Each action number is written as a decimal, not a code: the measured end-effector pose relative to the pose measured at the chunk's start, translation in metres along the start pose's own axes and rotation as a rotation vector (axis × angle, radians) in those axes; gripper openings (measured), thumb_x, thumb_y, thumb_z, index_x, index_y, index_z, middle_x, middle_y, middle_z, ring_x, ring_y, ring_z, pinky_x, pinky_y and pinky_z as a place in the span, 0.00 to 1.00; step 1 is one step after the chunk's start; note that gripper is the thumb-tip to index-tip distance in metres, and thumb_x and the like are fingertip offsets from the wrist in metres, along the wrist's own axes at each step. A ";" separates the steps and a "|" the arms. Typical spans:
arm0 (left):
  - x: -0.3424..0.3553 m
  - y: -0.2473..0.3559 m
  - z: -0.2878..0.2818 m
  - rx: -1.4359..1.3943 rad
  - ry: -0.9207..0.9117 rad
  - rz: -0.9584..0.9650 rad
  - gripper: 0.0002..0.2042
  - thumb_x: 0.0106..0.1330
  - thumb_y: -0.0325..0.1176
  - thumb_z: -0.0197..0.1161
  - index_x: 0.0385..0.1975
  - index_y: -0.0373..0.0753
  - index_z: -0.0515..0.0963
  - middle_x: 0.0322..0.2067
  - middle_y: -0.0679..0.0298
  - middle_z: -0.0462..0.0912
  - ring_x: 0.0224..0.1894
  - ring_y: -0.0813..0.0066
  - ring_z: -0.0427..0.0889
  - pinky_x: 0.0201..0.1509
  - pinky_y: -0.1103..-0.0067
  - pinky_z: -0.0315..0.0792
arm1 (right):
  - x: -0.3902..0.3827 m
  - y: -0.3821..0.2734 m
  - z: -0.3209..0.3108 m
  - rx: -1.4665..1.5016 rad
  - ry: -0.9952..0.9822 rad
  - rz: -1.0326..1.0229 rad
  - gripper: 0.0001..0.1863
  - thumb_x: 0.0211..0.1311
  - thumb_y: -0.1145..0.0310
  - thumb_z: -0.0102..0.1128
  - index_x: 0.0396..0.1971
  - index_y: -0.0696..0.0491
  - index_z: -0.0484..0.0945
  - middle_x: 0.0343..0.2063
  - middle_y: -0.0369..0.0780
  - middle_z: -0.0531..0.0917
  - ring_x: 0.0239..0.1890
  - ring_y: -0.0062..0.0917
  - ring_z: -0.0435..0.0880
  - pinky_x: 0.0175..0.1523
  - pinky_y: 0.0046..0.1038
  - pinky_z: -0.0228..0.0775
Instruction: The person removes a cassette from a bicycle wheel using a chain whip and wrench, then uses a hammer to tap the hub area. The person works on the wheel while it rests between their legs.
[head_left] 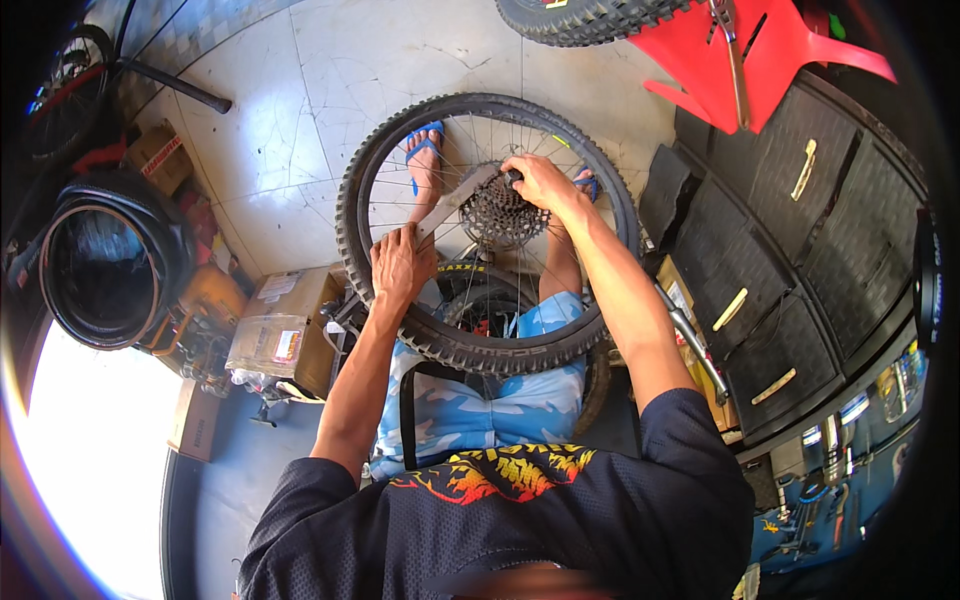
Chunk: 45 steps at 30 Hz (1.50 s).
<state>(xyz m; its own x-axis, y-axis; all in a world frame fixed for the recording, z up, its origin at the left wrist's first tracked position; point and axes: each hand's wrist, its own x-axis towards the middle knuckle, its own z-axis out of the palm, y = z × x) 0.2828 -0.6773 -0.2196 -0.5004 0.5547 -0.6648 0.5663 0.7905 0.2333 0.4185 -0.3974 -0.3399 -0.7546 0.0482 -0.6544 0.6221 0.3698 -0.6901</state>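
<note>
A bicycle wheel with a knobby black tire (356, 200) lies raised over my legs, its dark cassette (505, 215) at the centre. My left hand (398, 262) is at the wheel's left side, fingers closed on a pale flat tool bar (448, 203) that reaches to the cassette. My right hand (540, 187) is on top of the cassette, fingers wrapped round a small black piece at its middle; that piece is mostly hidden by my fingers.
Boxes (282, 330) and spare tires (110, 265) line the left. A red plastic chair (780, 50) with a metal tool on it stands at the upper right, beside black drawers (840, 270). Hand tools hang or lie on a blue panel (830, 510) at the lower right.
</note>
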 end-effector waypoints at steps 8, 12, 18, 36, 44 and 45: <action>0.001 0.002 0.001 0.001 0.001 -0.039 0.23 0.66 0.46 0.62 0.54 0.37 0.75 0.45 0.51 0.83 0.50 0.51 0.82 0.61 0.57 0.68 | 0.002 -0.018 -0.016 -0.194 -0.104 0.059 0.15 0.58 0.67 0.71 0.45 0.54 0.85 0.38 0.50 0.87 0.46 0.45 0.87 0.54 0.41 0.79; 0.001 0.002 0.002 -0.013 0.009 -0.028 0.23 0.67 0.47 0.62 0.54 0.37 0.75 0.45 0.51 0.83 0.51 0.51 0.82 0.61 0.56 0.68 | 0.003 -0.018 -0.015 -0.227 -0.093 0.043 0.12 0.57 0.67 0.71 0.40 0.55 0.84 0.35 0.49 0.87 0.43 0.44 0.88 0.52 0.40 0.79; 0.001 0.002 0.001 0.002 -0.004 -0.027 0.22 0.68 0.47 0.61 0.54 0.37 0.75 0.46 0.51 0.83 0.51 0.51 0.81 0.60 0.55 0.67 | 0.015 -0.003 -0.013 -0.186 -0.204 -0.113 0.19 0.55 0.66 0.73 0.46 0.54 0.82 0.40 0.47 0.86 0.48 0.43 0.85 0.54 0.41 0.76; 0.002 0.005 0.001 0.015 0.032 -0.021 0.22 0.68 0.46 0.61 0.54 0.37 0.76 0.43 0.51 0.83 0.49 0.51 0.82 0.58 0.57 0.69 | 0.016 -0.009 -0.003 -0.091 -0.152 -0.036 0.22 0.66 0.54 0.63 0.37 0.62 0.81 0.42 0.57 0.85 0.50 0.49 0.85 0.55 0.46 0.75; 0.001 0.004 0.002 0.012 0.043 -0.018 0.22 0.68 0.46 0.61 0.54 0.37 0.75 0.44 0.51 0.83 0.49 0.51 0.82 0.58 0.57 0.69 | 0.012 -0.018 -0.007 -0.107 -0.192 -0.017 0.24 0.65 0.54 0.65 0.41 0.64 0.79 0.38 0.55 0.86 0.49 0.51 0.85 0.55 0.47 0.75; 0.001 0.004 0.003 0.021 0.034 -0.022 0.22 0.68 0.47 0.61 0.54 0.37 0.75 0.44 0.51 0.83 0.49 0.50 0.82 0.58 0.57 0.69 | 0.011 -0.017 -0.007 -0.096 -0.161 -0.049 0.23 0.66 0.54 0.65 0.41 0.64 0.79 0.38 0.54 0.87 0.49 0.50 0.85 0.55 0.46 0.75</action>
<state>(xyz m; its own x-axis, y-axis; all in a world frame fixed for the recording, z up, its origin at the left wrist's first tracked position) 0.2860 -0.6744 -0.2213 -0.5344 0.5462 -0.6450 0.5684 0.7970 0.2041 0.3977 -0.3970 -0.3331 -0.7354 -0.1183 -0.6673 0.5569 0.4556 -0.6945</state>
